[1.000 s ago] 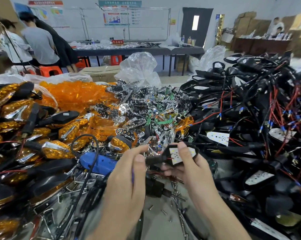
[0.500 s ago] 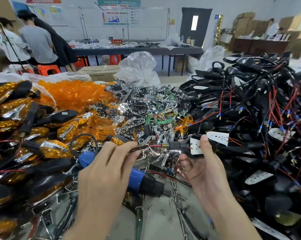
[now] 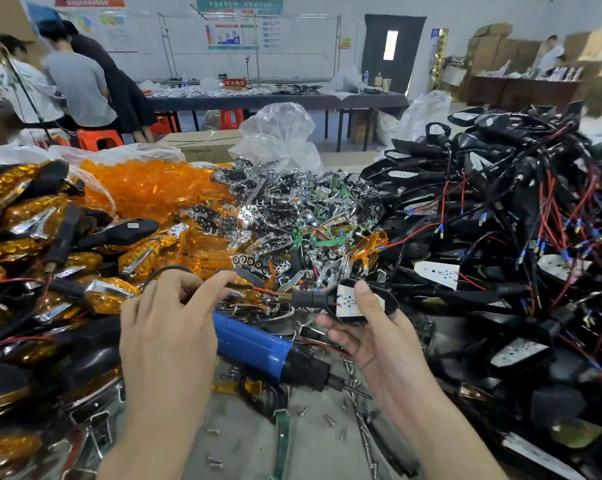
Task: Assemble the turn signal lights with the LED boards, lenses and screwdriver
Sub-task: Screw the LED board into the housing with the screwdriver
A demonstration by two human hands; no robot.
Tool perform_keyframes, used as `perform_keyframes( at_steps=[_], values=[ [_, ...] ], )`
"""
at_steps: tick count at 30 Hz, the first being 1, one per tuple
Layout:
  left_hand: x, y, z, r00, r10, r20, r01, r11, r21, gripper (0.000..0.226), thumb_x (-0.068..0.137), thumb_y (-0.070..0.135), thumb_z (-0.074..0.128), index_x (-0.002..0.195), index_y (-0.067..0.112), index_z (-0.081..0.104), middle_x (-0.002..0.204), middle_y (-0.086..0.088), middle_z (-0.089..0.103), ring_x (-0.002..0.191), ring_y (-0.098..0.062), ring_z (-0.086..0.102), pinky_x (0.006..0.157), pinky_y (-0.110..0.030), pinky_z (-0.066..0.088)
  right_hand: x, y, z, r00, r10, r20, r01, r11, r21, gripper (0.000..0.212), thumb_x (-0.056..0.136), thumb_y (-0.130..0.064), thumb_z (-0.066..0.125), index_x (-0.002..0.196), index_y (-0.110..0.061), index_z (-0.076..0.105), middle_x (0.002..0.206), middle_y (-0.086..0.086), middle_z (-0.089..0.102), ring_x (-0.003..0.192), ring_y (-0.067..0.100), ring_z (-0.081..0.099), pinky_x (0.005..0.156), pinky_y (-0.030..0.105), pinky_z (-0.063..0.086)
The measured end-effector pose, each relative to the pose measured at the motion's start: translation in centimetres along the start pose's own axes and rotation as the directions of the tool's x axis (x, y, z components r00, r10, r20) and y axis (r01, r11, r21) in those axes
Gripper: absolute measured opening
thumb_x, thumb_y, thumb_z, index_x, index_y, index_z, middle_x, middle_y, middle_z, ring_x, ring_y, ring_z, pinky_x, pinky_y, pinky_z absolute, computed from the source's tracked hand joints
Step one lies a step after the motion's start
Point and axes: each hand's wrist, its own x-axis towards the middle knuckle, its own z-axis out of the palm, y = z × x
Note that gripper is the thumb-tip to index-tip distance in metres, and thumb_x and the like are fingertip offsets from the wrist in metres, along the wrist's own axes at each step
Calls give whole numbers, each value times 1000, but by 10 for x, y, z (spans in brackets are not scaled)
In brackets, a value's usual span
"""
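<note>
My right hand [image 3: 372,327] grips a black turn signal housing [image 3: 389,301] with a white LED board [image 3: 348,301] seated in it, thumb pressed on the board. My left hand [image 3: 169,327] pinches the housing's red and black wires [image 3: 258,289], pulled out to the left of the stem. A blue and black electric screwdriver [image 3: 265,349] lies on the table below both hands, tip to the right. Loose screws [image 3: 329,420] are scattered near it.
Finished amber lights [image 3: 33,216] pile up on the left, orange lenses [image 3: 147,188] behind them, chrome reflectors [image 3: 292,216] in the middle, black wired housings [image 3: 500,216] on the right. People stand at a long table [image 3: 275,98] in the back.
The housing has been turned board-up and moved right in my right hand. My left hand slid left along the wires, drawing them straight. The screwdriver is now uncovered below.
</note>
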Motion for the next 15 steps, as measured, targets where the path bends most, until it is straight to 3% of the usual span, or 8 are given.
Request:
perform_keyframes(
  at_steps=[2,3,5,7,9,11,13,15],
  values=[
    [0,0,-1,997,-79,17,79,996,-40,56,72,-3,77,123,19,67,97,-7,56,76,-22,45,57,-39,47,1,0,0,1000,-2,-9,2,1000,15,36,73,-40,77,90,-8,76,89,22,76,75,32,77,55,24,58],
    [1,-1,-3,995,-103,11,103,993,-61,44,84,7,70,126,20,64,99,-4,56,70,-22,50,52,-35,47,0,-1,0,1000,-9,-21,10,1000,24,30,74,-39,76,85,-11,77,86,21,76,73,31,77,55,24,58],
    [3,0,-6,987,-158,-10,156,982,-105,32,96,31,49,123,21,63,100,-2,56,63,-24,55,45,-34,49,1,-3,-1,999,-21,-46,23,999,30,27,78,-35,73,84,-9,74,82,20,76,70,29,77,53,23,58],
    [5,1,-9,983,-172,-64,162,976,-148,31,97,34,46,116,20,67,99,1,54,65,-24,54,47,-34,48,1,-4,-2,998,-27,-48,28,999,24,25,81,-35,71,83,-11,75,81,17,76,70,28,77,53,22,58],
    [4,-3,-10,977,-144,-160,116,978,-176,21,99,22,55,114,20,70,103,1,53,75,-23,53,56,-40,48,1,-4,-1,998,-39,-41,40,999,20,20,81,-36,71,72,-20,79,79,14,76,70,27,77,53,21,57],
    [5,-10,-8,974,-81,-214,62,993,-98,23,96,7,62,114,18,72,107,-5,54,88,-29,49,76,-51,43,1,-4,-1,998,-46,-40,47,999,22,19,81,-37,71,68,-24,80,79,13,76,71,27,77,54,21,57],
    [5,-14,-3,989,-84,-122,88,996,27,43,81,-9,68,115,16,72,109,-12,56,98,-34,45,90,-54,33,1,-1,-2,999,-32,-25,32,999,9,20,79,-39,74,78,-20,81,84,17,77,73,28,78,56,22,58],
    [0,-15,4,982,-172,81,164,982,94,58,68,-13,70,118,15,71,115,-15,59,110,-38,46,103,-59,29,1,4,-3,1000,-3,-19,3,1000,-13,39,74,-41,76,93,-7,76,88,20,77,74,30,77,55,24,59]
  ],
)
